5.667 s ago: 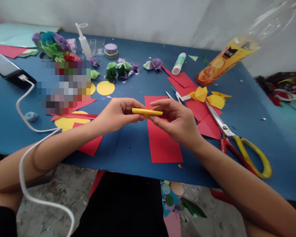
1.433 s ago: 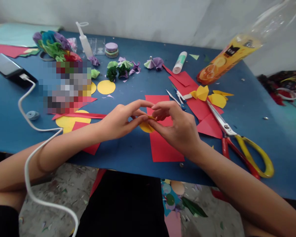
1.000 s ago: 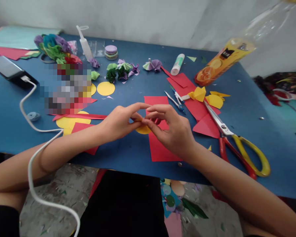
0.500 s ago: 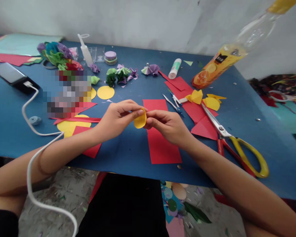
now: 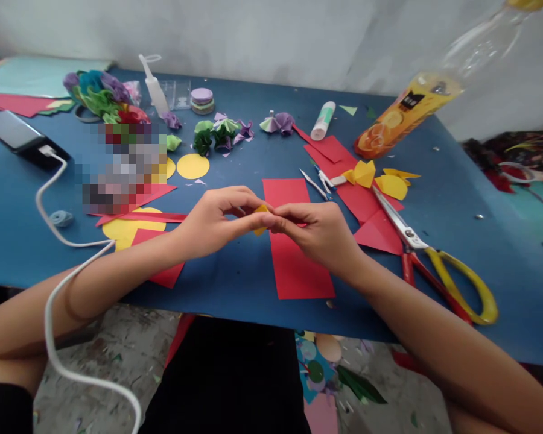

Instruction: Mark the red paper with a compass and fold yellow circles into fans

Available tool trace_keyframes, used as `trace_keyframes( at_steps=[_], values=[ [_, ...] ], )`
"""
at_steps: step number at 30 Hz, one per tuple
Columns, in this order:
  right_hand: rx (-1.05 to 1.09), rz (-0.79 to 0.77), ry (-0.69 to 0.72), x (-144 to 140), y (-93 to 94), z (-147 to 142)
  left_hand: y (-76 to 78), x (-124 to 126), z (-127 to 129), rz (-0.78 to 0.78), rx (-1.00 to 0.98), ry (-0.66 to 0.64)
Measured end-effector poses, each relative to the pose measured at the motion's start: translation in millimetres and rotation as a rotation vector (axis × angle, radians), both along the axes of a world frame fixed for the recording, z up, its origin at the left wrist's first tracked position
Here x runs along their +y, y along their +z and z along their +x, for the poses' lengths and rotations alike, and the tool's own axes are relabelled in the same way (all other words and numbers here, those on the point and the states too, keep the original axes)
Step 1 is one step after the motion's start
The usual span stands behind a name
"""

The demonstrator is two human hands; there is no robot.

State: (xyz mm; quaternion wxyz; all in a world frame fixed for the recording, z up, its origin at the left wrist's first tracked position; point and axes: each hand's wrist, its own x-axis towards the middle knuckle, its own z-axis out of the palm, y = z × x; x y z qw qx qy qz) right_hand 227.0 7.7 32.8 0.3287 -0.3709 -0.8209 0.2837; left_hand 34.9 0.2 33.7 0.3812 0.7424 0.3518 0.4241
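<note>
Where the fingers (image 5: 248,218) of both hands meet, pinched tight on a small folded yellow paper (image 5: 261,218), most of it hidden, only a corner and a lower edge showing. Left hand (image 5: 215,220) gripping from the left, right hand (image 5: 319,232) from the right, thumbs and forefingers nearly touching; probably so close to hold the creases together. Piece held just above the desk (image 5: 235,283), over the near part of a red paper rectangle (image 5: 296,265) lying flat beneath.

Outward, right: open scissors (image 5: 434,259) with red and yellow handles, blades pointing toward a cluster of folded yellow pieces (image 5: 380,178) on red offcuts. Small metal tweezers-like tools (image 5: 321,181) just beyond the red rectangle. Glue stick (image 5: 322,120) and a tilted orange-labelled bottle (image 5: 402,117) farther back.

Outward, left: yellow circle (image 5: 192,166), red strips over a larger yellow sheet (image 5: 127,226), a blurred patch beside them. Finished pleated paper flowers (image 5: 221,132) toward the far edge. Phone (image 5: 15,135) on a white cable (image 5: 58,241) trailing off the near edge past the left forearm.

Open blue surface mainly front-left of the hands and at far right; near desk edge close under the wrists, scissors blades near the right forearm.
</note>
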Motion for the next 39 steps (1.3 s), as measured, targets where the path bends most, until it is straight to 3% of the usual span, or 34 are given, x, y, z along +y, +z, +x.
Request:
trace_keyframes(
  at_steps=[6, 12, 14, 21, 26, 39],
  values=[
    [-0.101, 0.213, 0.005, 0, 1.5, 2, -5.4, 4, -2, 0.197, 0.111, 0.017],
    [0.017, -0.023, -0.014, -1, 7.7, 1, -7.0, 6, -2, 0.196, 0.055, 0.086],
    [0.013, -0.036, -0.032, -1, 7.9, 1, -6.3, 6, -2, 0.174, 0.052, 0.073],
    [-0.125, 0.224, -0.035, -3, 3.8, 3, -9.6, 8, -3, 0.314, 0.140, 0.067],
    [-0.132, 0.277, -0.034, -7, 9.0, 4, -9.9, 8, -5, 0.466, 0.108, 0.028],
    [-0.113, 0.209, -0.044, -13, 16.3, 5, -4.8, 4, -5, 0.416, 0.095, -0.026]
  ],
)
